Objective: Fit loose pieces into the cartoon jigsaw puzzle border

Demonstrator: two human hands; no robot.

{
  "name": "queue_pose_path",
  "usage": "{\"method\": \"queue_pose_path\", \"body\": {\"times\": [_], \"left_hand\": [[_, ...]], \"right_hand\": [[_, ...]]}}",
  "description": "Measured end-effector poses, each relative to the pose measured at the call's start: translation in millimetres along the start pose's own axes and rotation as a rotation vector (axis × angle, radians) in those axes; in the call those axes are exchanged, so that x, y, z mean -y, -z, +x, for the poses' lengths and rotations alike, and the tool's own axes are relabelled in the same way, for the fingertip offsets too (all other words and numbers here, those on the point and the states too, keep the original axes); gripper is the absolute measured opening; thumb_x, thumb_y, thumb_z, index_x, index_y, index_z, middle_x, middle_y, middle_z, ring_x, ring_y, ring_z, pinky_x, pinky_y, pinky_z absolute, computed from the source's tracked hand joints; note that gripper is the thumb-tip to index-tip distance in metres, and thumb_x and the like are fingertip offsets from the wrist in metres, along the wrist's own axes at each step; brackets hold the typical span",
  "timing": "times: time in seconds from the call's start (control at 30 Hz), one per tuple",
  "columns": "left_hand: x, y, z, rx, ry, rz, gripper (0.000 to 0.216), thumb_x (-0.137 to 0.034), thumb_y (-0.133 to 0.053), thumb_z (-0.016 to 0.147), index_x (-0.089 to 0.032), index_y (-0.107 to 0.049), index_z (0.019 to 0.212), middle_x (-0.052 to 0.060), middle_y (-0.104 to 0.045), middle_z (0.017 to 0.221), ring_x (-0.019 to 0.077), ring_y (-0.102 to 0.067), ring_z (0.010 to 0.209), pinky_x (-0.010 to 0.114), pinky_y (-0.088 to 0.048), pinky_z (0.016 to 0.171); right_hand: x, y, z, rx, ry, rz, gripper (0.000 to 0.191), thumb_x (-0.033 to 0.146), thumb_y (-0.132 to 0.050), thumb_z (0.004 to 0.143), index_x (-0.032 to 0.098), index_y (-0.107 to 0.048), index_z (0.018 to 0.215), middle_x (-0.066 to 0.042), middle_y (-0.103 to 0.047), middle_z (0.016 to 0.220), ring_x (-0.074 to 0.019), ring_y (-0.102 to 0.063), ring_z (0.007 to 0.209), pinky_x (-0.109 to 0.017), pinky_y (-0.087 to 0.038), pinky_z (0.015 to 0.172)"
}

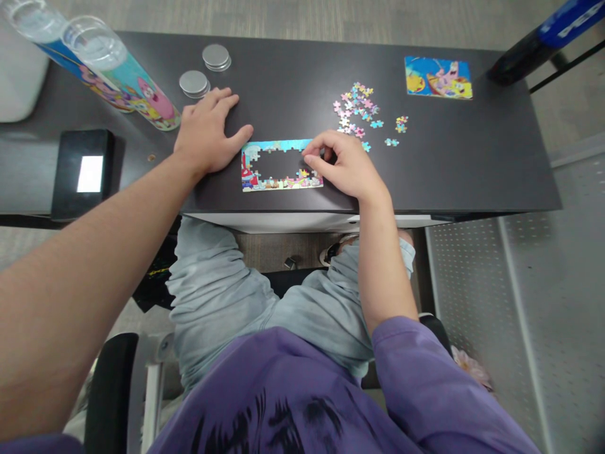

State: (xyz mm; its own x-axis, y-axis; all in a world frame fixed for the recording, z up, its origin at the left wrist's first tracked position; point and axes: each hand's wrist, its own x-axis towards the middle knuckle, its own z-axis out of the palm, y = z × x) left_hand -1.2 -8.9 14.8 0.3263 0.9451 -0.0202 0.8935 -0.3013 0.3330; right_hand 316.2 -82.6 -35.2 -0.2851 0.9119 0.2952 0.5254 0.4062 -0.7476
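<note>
Fingers (pixel 316 150) curled, right hand (pixel 348 168) touching puzzle (pixel 278 183).

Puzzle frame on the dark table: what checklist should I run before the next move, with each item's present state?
1. Steadying: the left hand lies flat on the table beside the puzzle frame, at its left end. Ok.
2. Grip: the right hand is pinched at the frame's upper right corner; whether it holds a piece, cannot tell.
3. Border complete: its right side is hidden under that hand. Cannot tell.
4. Middle filled: bare table shows inside. Not ok.
5. Supply: loose pieces lie just beyond the right hand. Ok.
6. Guide: the reference picture lies face up, uncovered. Ok.
</note>
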Motion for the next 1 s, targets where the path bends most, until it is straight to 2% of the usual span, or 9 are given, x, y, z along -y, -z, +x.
{"method": "queue_pose_path", "body": {"times": [0.27, 0.43, 0.77, 1.0], "left_hand": [[1.4, -3.9, 2.0, -0.027, -0.021, -0.026, 0.119, -0.082, -0.042, 0.101, -0.008, -0.051, 0.193, 0.016, -0.041, 0.207, 0.0350, -0.033, 0.197, 0.065, -0.027, 0.162], [1.8, -3.1, 2.8, -0.025, -0.014, -0.021, 0.119, -0.084, -0.041, 0.099, -0.012, -0.052, 0.194, 0.014, -0.042, 0.207, 0.0328, -0.033, 0.197, 0.063, -0.027, 0.162], [4.2, -5.4, 3.9, -0.031, -0.023, -0.042, 0.120, -0.085, -0.043, 0.098, -0.013, -0.053, 0.193, 0.013, -0.042, 0.206, 0.0329, -0.033, 0.197, 0.065, -0.026, 0.162], [6.0, -5.3, 5.1, -0.038, 0.000, -0.058, 0.125, -0.088, -0.042, 0.091, -0.017, -0.053, 0.194, 0.008, -0.042, 0.207, 0.0317, -0.032, 0.197, 0.063, -0.024, 0.163]], "right_hand": [[-9.8, -3.1, 0.4, -0.029, 0.077, -0.013, 0.009, 0.031, -0.080, 0.108, 0.025, -0.085, 0.112, -0.007, -0.079, 0.113, -0.0235, -0.062, 0.087, -0.042, -0.054, 0.090], [-10.9, -3.5, -0.6, -0.055, 0.089, -0.015, 0.012, 0.031, -0.079, 0.108, 0.024, -0.088, 0.114, -0.008, -0.079, 0.119, -0.0218, -0.060, 0.085, -0.042, -0.053, 0.090], [-5.9, -2.2, -0.8, -0.027, 0.058, -0.070, 0.012, 0.031, -0.081, 0.108, 0.024, -0.090, 0.113, -0.008, -0.082, 0.117, -0.0235, -0.064, 0.088, -0.045, -0.053, 0.097], [-2.9, -2.4, -1.1, -0.019, 0.011, -0.107, 0.009, 0.029, -0.082, 0.110, 0.027, -0.089, 0.115, -0.007, -0.084, 0.122, -0.0252, -0.068, 0.093, -0.045, -0.058, 0.099]]}}
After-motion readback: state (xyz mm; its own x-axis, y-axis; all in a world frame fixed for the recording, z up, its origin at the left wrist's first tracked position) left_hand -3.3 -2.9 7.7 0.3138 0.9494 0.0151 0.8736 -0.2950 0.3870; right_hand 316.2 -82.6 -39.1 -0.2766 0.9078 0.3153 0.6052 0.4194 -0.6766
